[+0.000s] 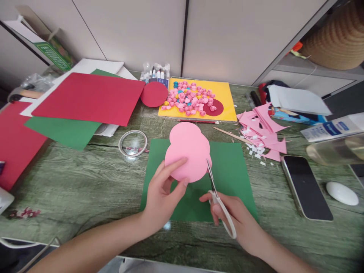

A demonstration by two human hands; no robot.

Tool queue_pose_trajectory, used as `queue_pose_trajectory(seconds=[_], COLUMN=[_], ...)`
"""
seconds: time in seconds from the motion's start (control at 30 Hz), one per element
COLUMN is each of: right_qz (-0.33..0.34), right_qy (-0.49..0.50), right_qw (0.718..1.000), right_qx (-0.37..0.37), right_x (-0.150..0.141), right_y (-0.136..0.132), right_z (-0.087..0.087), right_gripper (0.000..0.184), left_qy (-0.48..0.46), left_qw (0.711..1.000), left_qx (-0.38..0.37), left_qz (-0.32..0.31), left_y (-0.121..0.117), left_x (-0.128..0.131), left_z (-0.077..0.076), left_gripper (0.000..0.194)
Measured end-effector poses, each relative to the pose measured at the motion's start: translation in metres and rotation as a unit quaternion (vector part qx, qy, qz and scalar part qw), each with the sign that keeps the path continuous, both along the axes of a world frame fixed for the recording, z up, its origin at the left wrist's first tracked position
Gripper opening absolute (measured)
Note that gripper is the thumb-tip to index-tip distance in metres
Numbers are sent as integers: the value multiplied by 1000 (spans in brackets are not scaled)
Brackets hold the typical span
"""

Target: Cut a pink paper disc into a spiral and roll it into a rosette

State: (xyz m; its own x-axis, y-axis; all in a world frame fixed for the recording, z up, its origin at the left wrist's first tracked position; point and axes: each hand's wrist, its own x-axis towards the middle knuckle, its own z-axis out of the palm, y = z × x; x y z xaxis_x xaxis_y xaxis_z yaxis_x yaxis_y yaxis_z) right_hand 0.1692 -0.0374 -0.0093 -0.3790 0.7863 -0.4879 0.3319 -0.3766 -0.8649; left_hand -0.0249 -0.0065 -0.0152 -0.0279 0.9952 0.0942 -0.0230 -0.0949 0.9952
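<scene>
Pinched between the thumb and fingers of my left hand [163, 191] are several overlapping pink paper circles [189, 153], fanned out a little. My right hand [231, 214] grips white-handled scissors [214, 187] by their loops. The blade tips touch or nearly touch the right edge of the pink circles; whether paper lies between the blades I cannot tell. Below both hands, a green paper sheet [230, 163] lies flat on the table.
Pink offcuts [264, 129], white scraps and a pencil lie right, near a phone [307, 187] and a white mouse [342, 192]. Behind is a yellow sheet [224, 89] with small pink rolled pieces. Left are a tape roll [132, 143] and red sheets [93, 96].
</scene>
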Motion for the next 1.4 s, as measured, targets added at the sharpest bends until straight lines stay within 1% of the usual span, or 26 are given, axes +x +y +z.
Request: queue_pose_trajectory(seconds=[0.13, 0.23, 0.33, 0.47, 0.7, 0.97, 1.17, 1.4], right_qz=[-1, -4, -8, -5, -6, -3, 3, -1], right_qy=[2, 5, 12, 17, 25, 22, 11, 16], right_qw=[1000, 1000, 1000, 999, 999, 1000, 1000, 1000], right_qx=[-3, 3, 19, 27, 22, 11, 13, 6], right_x=[0, 1, 1, 1, 1, 1, 1, 0], right_y=[-1, -2, -3, -4, -3, -1, -1, -3], right_z=[-1, -2, 0, 0, -2, -2, -3, -2], right_gripper=[55, 55, 56, 53, 53, 53, 54, 51], left_qy=[6, 9, 7, 7, 5, 7, -5, 4], left_qw=[1000, 1000, 1000, 1000, 1000, 1000, 1000, 1000], left_qx=[-3, 1, 2, 0, 1, 12, 3, -4], left_qz=[11, 15, 1, -9, -15, -10, -16, 6], left_y=[0, 0, -1, -1, -2, -1, -2, -1], left_x=[1, 1, 3, 3, 2, 1, 0, 3], left_z=[-2, 0, 3, 5, 1, 1, 0, 2], left_gripper=[44, 44, 44, 45, 44, 36, 39, 36])
